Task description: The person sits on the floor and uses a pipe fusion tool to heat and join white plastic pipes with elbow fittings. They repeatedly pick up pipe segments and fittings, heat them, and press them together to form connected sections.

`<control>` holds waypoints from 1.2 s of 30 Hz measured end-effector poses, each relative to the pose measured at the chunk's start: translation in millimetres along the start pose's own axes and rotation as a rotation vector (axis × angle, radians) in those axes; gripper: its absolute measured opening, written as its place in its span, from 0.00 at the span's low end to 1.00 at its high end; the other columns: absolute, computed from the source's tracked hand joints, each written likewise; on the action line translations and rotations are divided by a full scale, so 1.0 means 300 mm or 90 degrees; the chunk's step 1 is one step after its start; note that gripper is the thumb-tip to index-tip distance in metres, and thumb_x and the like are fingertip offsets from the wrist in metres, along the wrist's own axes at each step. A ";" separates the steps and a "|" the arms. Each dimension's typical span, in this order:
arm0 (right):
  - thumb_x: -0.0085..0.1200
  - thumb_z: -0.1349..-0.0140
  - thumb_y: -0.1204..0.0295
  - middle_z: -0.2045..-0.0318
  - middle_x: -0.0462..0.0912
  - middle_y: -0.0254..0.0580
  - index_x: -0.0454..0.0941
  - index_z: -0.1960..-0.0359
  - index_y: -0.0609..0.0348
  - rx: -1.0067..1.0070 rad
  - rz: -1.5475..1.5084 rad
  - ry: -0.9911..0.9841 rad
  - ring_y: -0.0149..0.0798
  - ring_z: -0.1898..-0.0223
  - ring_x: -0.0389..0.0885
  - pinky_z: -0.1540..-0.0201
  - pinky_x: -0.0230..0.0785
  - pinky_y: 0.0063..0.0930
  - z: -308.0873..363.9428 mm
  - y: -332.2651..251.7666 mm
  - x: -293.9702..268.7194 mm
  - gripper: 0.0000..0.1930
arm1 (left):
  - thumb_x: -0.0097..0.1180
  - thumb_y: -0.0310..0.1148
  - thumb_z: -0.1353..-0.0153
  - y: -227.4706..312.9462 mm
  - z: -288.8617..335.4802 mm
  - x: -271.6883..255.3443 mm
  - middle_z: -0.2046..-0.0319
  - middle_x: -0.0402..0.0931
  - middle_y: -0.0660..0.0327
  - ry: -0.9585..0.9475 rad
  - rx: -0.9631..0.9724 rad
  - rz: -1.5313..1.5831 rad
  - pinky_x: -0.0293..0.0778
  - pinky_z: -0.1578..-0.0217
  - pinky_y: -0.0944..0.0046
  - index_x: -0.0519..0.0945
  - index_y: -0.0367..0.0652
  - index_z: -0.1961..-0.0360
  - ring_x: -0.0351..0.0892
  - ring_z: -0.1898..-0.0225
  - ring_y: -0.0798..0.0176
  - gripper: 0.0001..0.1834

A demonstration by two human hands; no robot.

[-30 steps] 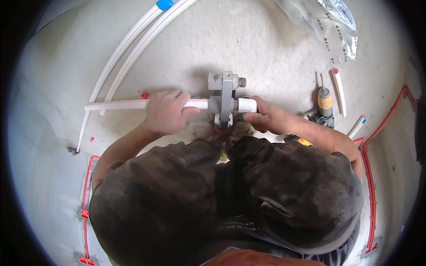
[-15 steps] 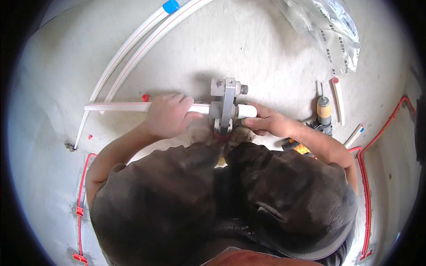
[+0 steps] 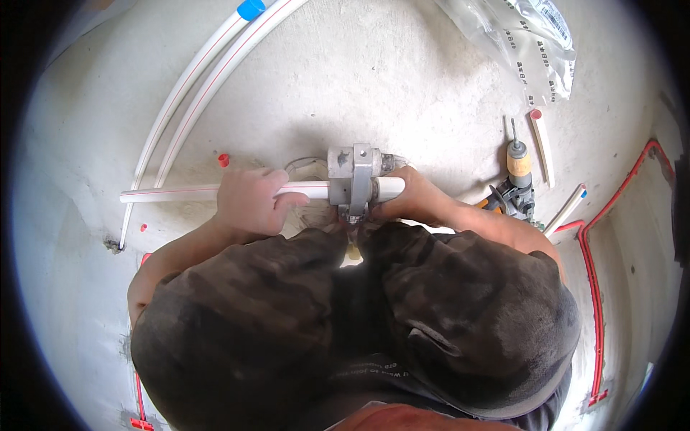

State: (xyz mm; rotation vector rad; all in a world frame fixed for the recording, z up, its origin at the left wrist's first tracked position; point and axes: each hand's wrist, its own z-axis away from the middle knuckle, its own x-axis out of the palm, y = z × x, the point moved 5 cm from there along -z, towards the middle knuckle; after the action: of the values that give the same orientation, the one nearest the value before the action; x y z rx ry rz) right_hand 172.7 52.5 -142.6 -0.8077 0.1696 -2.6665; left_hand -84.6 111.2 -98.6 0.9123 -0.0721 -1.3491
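Note:
A white plastic pipe with a red stripe [image 3: 169, 194] lies crosswise before me, with my left hand [image 3: 249, 202] closed around it. Its right end meets a grey metal heating head on the pipe welding tool [image 3: 361, 176], which stands upright between my knees. On the tool's other side, a short white pipe fitting [image 3: 390, 188] sits against the opposite head. My right hand [image 3: 415, 194] grips that fitting from the right; some of its fingers are hidden. A larger grey die sits above on the same tool. The tool's lower part is mostly hidden by my legs.
Two long white pipes [image 3: 188, 118] curve along the far left, one blue-capped. At right lie a drill [image 3: 519, 172] and short pipe pieces [image 3: 543, 147]. A clear plastic bag [image 3: 535, 50] lies far right. Red conduit [image 3: 591, 287] runs along the right wall; a red cap [image 3: 223, 160] lies near my left hand.
The welding tool, pipe and both hands have come nearer to my body and slightly left. My right hand has turned, and its thumb is now less visible. Both hands keep their holds.

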 end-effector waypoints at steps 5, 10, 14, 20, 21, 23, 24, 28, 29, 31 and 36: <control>0.70 0.51 0.74 0.58 0.86 0.43 0.84 0.57 0.65 0.056 -0.006 0.025 0.37 0.57 0.84 0.53 0.77 0.32 0.017 -0.004 0.000 0.18 | 0.67 0.51 0.38 0.009 -0.008 0.009 0.80 0.77 0.52 0.005 -0.002 -0.008 0.69 0.76 0.45 0.77 0.42 0.77 0.79 0.77 0.42 0.23; 0.69 0.51 0.74 0.58 0.86 0.44 0.84 0.54 0.65 0.028 0.057 0.065 0.38 0.56 0.84 0.52 0.77 0.32 0.015 -0.019 -0.006 0.20 | 0.67 0.50 0.39 0.003 -0.015 0.014 0.80 0.77 0.52 -0.012 -0.019 -0.014 0.69 0.77 0.45 0.78 0.43 0.76 0.80 0.77 0.42 0.22; 0.69 0.51 0.74 0.59 0.87 0.45 0.84 0.52 0.65 0.028 0.055 0.051 0.38 0.56 0.85 0.51 0.78 0.32 0.012 -0.026 0.004 0.21 | 0.67 0.49 0.40 -0.004 -0.005 0.022 0.80 0.78 0.52 -0.005 -0.006 -0.010 0.69 0.78 0.45 0.78 0.43 0.76 0.80 0.78 0.43 0.21; 0.69 0.50 0.74 0.61 0.88 0.45 0.84 0.53 0.65 0.094 0.049 0.038 0.37 0.59 0.85 0.53 0.78 0.34 0.001 -0.011 -0.001 0.20 | 0.68 0.48 0.42 -0.001 -0.011 0.019 0.80 0.78 0.53 0.011 0.008 -0.011 0.70 0.78 0.45 0.78 0.43 0.76 0.80 0.78 0.43 0.20; 0.69 0.50 0.74 0.62 0.88 0.45 0.84 0.54 0.65 0.106 0.065 0.043 0.37 0.59 0.85 0.54 0.78 0.34 0.005 -0.023 0.000 0.19 | 0.68 0.48 0.42 0.003 -0.015 0.015 0.80 0.78 0.53 0.008 0.004 -0.010 0.70 0.78 0.45 0.78 0.43 0.76 0.80 0.78 0.43 0.20; 0.68 0.49 0.74 0.62 0.88 0.45 0.85 0.55 0.65 0.098 0.078 0.051 0.37 0.60 0.86 0.55 0.78 0.34 0.005 -0.024 0.002 0.18 | 0.68 0.48 0.42 0.008 -0.018 0.010 0.80 0.78 0.53 -0.003 -0.005 -0.009 0.70 0.77 0.45 0.78 0.42 0.76 0.80 0.77 0.43 0.20; 0.68 0.49 0.74 0.63 0.89 0.45 0.85 0.56 0.65 0.078 0.075 0.053 0.38 0.60 0.86 0.55 0.78 0.34 -0.001 -0.011 0.005 0.17 | 0.68 0.48 0.42 0.009 -0.019 0.007 0.80 0.78 0.53 -0.011 -0.010 -0.011 0.70 0.77 0.45 0.78 0.42 0.76 0.80 0.77 0.43 0.20; 0.69 0.48 0.73 0.63 0.89 0.47 0.85 0.58 0.66 0.027 0.085 0.075 0.39 0.60 0.87 0.55 0.78 0.35 -0.001 -0.022 0.012 0.16 | 0.68 0.48 0.41 0.000 -0.022 0.008 0.80 0.78 0.53 -0.032 -0.013 -0.012 0.71 0.76 0.44 0.78 0.42 0.77 0.80 0.77 0.43 0.21; 0.69 0.48 0.73 0.63 0.89 0.47 0.85 0.58 0.67 0.020 0.086 0.077 0.40 0.60 0.87 0.55 0.78 0.35 -0.004 -0.024 0.014 0.16 | 0.68 0.49 0.41 -0.003 -0.022 0.011 0.80 0.78 0.53 -0.032 -0.017 -0.010 0.70 0.76 0.44 0.78 0.42 0.77 0.80 0.77 0.42 0.21; 0.69 0.49 0.73 0.63 0.89 0.49 0.85 0.57 0.67 0.005 0.087 0.081 0.41 0.59 0.87 0.54 0.78 0.36 -0.009 -0.026 0.018 0.17 | 0.67 0.49 0.41 -0.006 -0.024 0.018 0.81 0.78 0.52 -0.030 -0.025 -0.005 0.70 0.76 0.44 0.78 0.43 0.77 0.80 0.77 0.42 0.21; 0.70 0.49 0.73 0.62 0.89 0.49 0.85 0.57 0.67 0.001 0.093 0.086 0.40 0.59 0.87 0.54 0.79 0.36 -0.009 -0.007 0.009 0.17 | 0.67 0.51 0.41 0.002 -0.020 0.017 0.80 0.78 0.52 -0.019 -0.028 -0.009 0.70 0.77 0.44 0.78 0.43 0.77 0.80 0.77 0.42 0.22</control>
State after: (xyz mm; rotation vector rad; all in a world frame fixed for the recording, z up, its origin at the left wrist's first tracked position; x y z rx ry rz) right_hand 168.4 53.5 -143.0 -0.5907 0.2493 -2.5825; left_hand -79.6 109.9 -104.6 0.8573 -0.0586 -1.3730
